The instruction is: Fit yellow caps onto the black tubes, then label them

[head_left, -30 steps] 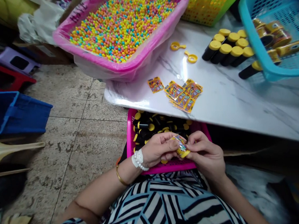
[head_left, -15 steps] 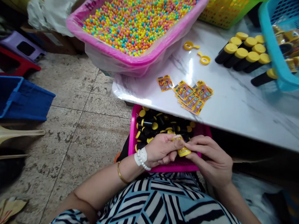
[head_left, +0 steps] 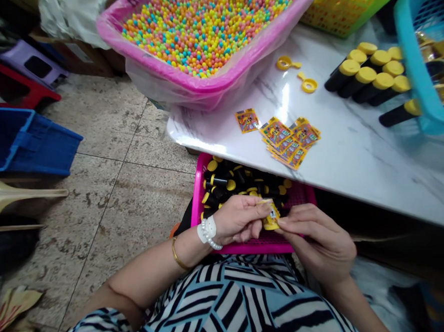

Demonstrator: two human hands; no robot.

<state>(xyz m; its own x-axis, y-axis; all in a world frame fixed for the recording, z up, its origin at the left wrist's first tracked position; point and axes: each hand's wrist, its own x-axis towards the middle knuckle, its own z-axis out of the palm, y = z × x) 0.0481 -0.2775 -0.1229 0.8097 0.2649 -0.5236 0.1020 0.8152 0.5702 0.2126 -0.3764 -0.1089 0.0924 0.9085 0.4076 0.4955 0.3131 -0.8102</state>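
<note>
Between my hands, over the pink basket (head_left: 197,200), is a small yellow container (head_left: 271,216) with a printed label on its side. My left hand (head_left: 240,217) is closed on it, thumb on top. The thumb and fingertips of my right hand (head_left: 318,237) pinch its right edge, near the yellow base. Black tubes with yellow caps (head_left: 220,181) fill much of the basket below. Printed orange stickers (head_left: 280,137) lie in an overlapping pile on the white marbled table (head_left: 341,153), with a single sticker (head_left: 247,120) to their left.
Colourful candy balls (head_left: 202,32) fill a pink tub (head_left: 213,86) on the table. Two yellow ring pieces (head_left: 309,85), standing capped tubes (head_left: 365,77), a green basket (head_left: 344,16) and a blue basket (head_left: 411,69) are farther right. A blue crate (head_left: 51,144) lies left.
My right hand has shifted slightly right and down. The container has turned so that its label shows more. The table items appear slightly farther right and higher in view.
</note>
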